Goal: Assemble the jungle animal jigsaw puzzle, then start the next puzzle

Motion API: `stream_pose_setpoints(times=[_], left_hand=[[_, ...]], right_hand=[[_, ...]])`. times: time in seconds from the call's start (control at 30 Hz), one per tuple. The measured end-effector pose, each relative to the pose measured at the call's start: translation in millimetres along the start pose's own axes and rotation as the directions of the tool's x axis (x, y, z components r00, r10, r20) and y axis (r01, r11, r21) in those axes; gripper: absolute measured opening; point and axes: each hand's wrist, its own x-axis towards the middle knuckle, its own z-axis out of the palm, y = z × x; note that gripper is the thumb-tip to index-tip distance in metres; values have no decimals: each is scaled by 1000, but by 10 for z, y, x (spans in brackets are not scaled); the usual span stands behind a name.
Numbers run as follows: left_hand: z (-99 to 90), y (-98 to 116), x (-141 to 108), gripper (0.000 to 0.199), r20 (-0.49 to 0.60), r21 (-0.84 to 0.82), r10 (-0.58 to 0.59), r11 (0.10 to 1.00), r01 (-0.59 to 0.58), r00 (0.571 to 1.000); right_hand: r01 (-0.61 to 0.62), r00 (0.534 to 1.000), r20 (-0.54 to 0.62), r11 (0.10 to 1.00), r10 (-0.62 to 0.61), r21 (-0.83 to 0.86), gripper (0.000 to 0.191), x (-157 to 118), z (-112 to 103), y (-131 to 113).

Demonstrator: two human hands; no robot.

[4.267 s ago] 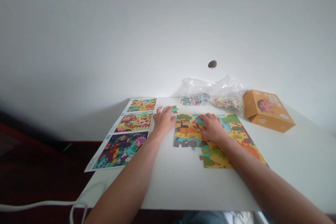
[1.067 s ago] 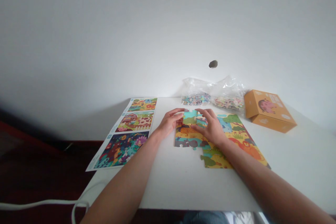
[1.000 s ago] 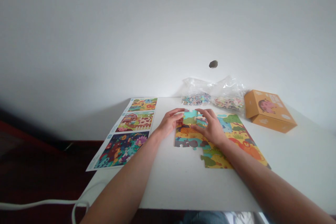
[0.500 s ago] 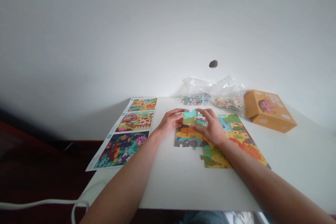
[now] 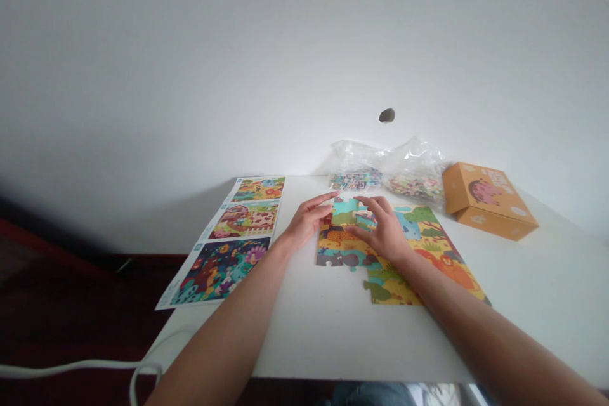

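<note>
L grip: open, just beside teal pc
R grip: clamped on teal pc
Puzzle: part-built, on bench

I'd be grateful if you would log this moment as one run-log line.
left hand: open, beside jigsaw puzzle | right hand: fingertips on jigsaw puzzle

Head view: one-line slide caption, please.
Left hand and right hand at a partly assembled animal jigsaw puzzle on a white table.

This looks like a room at home: a white desk under the fingers, a bare wall past them, and a dark red floor to their left.
</note>
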Motion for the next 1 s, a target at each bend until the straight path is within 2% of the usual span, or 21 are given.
stream_pose_setpoints(times=[1.0], left_hand=[[-28, -11, -7, 44, 10, 75, 39, 996, -40, 999]], right_hand=[[27, 1000, 8, 998, -26, -54, 59, 11, -23, -3]])
